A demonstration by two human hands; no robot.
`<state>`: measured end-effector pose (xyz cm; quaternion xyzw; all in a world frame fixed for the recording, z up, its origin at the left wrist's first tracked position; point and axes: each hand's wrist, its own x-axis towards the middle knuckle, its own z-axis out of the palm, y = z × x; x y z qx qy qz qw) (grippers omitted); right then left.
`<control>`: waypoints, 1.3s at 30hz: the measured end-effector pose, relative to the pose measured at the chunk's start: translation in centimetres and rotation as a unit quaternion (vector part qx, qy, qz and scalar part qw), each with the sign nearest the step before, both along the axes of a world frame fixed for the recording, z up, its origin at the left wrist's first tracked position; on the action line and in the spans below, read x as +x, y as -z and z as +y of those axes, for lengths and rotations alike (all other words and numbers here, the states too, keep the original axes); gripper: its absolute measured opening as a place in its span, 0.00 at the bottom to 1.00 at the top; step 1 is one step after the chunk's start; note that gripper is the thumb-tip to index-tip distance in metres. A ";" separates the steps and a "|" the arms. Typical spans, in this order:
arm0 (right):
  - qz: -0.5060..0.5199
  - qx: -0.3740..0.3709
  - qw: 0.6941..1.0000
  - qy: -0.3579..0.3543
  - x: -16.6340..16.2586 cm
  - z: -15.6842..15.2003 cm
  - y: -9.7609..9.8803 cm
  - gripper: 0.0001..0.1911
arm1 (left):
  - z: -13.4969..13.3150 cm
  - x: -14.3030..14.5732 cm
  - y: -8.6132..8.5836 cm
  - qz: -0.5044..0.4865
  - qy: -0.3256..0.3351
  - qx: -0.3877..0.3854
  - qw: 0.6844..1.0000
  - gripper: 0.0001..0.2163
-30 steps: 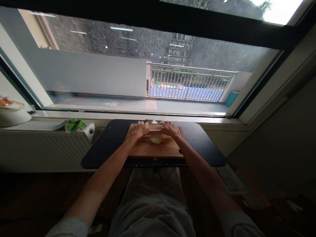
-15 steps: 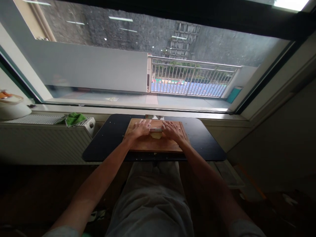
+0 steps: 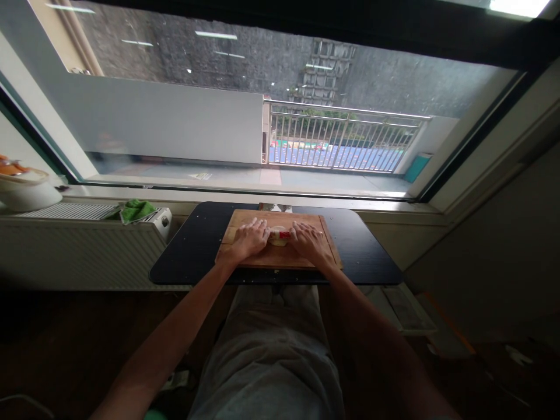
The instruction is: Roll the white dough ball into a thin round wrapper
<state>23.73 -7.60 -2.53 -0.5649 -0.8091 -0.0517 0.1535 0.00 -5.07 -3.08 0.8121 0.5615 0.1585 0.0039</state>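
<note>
A short rolling pin [image 3: 282, 234] with a red label lies crosswise on a small flattened piece of pale dough [image 3: 279, 243]. Beneath them is a wooden cutting board [image 3: 280, 260]. My left hand [image 3: 251, 238] is over the pin's left end, its fingers close together and reaching forward across it. Over the right end, my right hand [image 3: 308, 239] presses in the same way. Both ends of the pin are hidden under my hands. Pale, flour-like dust shows on my fingers.
The board rests on a dark table [image 3: 184, 251] with pale crumbs, against a window sill [image 3: 350, 201]. On the left, a radiator [image 3: 100, 251] carries a green cloth [image 3: 136, 210]. A white pot [image 3: 21, 189] with something orange on it stands beyond. Railings [image 3: 341, 140] show outside.
Both hands have drawn back toward me a little with the rolling pin. It has turned, so its red label now faces up. The dough shows at both sides of the pin.
</note>
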 end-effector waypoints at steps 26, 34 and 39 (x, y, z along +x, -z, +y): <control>0.023 0.014 0.999 0.021 -0.7 0.5 0.3 0.29 | 0.0 -0.2 0.4 -0.011 0.019 0.029 0.999 0.29; -0.040 0.009 0.999 0.031 -0.6 3.2 -0.1 0.30 | 2.8 0.1 -0.8 0.031 0.003 -0.003 1.000 0.29; -0.074 0.012 0.996 0.050 -0.7 5.0 -0.3 0.27 | 4.5 -0.2 -0.6 0.086 0.013 -0.008 0.996 0.28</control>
